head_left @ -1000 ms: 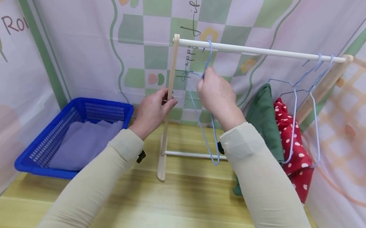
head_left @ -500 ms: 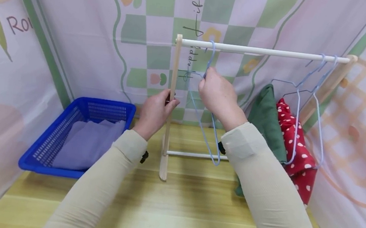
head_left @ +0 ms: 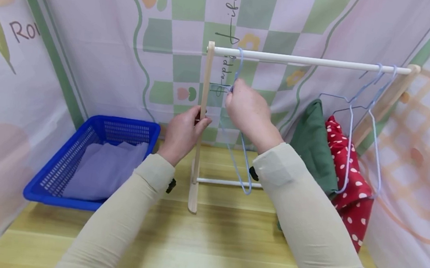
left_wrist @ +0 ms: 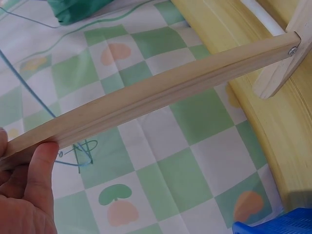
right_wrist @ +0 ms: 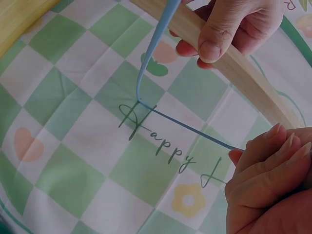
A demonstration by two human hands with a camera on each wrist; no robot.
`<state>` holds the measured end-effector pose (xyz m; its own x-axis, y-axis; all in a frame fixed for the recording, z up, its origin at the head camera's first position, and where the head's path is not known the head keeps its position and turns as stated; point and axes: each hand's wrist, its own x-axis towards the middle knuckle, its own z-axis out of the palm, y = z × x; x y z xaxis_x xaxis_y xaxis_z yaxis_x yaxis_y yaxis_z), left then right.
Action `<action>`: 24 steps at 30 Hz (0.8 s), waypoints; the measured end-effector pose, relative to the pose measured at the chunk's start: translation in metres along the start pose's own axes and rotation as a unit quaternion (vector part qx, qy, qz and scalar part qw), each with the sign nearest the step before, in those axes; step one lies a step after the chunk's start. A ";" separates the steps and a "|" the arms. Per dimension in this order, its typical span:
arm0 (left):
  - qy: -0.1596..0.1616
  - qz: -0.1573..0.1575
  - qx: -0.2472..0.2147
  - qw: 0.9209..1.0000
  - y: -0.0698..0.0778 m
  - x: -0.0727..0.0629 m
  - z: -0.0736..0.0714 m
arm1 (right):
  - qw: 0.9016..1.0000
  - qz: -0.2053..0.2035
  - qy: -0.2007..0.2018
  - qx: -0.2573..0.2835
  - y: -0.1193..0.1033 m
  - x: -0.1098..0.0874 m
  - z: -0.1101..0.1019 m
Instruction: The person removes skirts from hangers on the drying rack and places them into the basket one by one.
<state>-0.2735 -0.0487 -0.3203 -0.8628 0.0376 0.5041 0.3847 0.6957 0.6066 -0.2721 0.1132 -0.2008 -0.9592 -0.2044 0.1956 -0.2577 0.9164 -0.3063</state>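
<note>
My left hand (head_left: 181,134) grips the left wooden post (head_left: 207,75) of a small clothes rack, its thumb on the near side. With curled fingers my right hand (head_left: 250,113) holds a blue clothes hanger (head_left: 240,64) just below its hook. That hook hangs over the rack's white rail (head_left: 311,61), close to the left post, and no garment is on this hanger. In the left wrist view the thumb presses on the post (left_wrist: 146,92). The right wrist view shows one corner of the hanger (right_wrist: 146,73) near the post; its neck is hidden by the fingers.
Two more hangers hang at the rail's right end, with a green cloth (head_left: 310,149) and a red polka-dot cloth (head_left: 348,171). On the left stands a blue basket (head_left: 60,201) holding a folded purple cloth (head_left: 105,170). A lower white bar (head_left: 229,183) runs near the wooden table (head_left: 202,247).
My right hand has moved slightly left, sliding the hanger along the rail toward the left post. The left hand keeps its grip on the post.
</note>
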 end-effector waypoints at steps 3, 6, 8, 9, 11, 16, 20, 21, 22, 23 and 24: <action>-0.001 -0.002 0.001 1.000 0.000 0.000 0.000 | 1.000 -0.002 -0.003 -0.002 -0.004 0.000 0.001; 0.001 0.001 0.006 1.000 0.000 0.000 0.001 | 1.000 -0.004 -0.004 -0.003 -0.006 0.001 0.003; 0.003 0.002 0.008 1.000 -0.001 0.000 0.000 | 1.000 -0.006 -0.004 -0.004 -0.008 0.001 0.004; 0.003 0.003 0.008 1.000 -0.001 0.000 0.000 | 1.000 -0.007 -0.002 -0.004 -0.008 0.001 0.004; 0.004 0.003 0.007 1.000 -0.001 0.000 0.000 | 1.000 -0.008 0.002 -0.004 -0.008 0.001 0.005; 0.004 0.002 0.003 1.000 -0.001 0.000 0.000 | 1.000 -0.016 0.020 0.003 -0.008 0.000 0.006; 0.005 0.004 0.001 1.000 -0.001 0.000 0.000 | 0.999 -0.025 0.032 0.013 -0.007 -0.002 0.008; 0.005 0.004 0.001 1.000 -0.001 0.000 0.000 | 0.999 -0.027 0.035 0.016 -0.006 -0.002 0.008; 0.005 0.005 0.000 1.000 -0.001 0.000 0.000 | 0.999 -0.028 0.037 0.020 -0.006 -0.003 0.008; 0.006 0.006 0.000 1.000 -0.001 0.000 0.000 | 0.999 -0.029 0.039 0.025 -0.006 -0.003 0.008; 0.006 0.007 0.001 1.000 -0.001 0.000 0.000 | 0.998 -0.030 0.040 0.029 -0.005 -0.004 0.008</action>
<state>-0.2739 -0.0492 -0.3212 -0.8535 0.0388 0.5197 0.3962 0.6962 0.5986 -0.2681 0.1066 -0.2073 -0.9296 -0.2282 0.2894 -0.3238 0.8808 -0.3454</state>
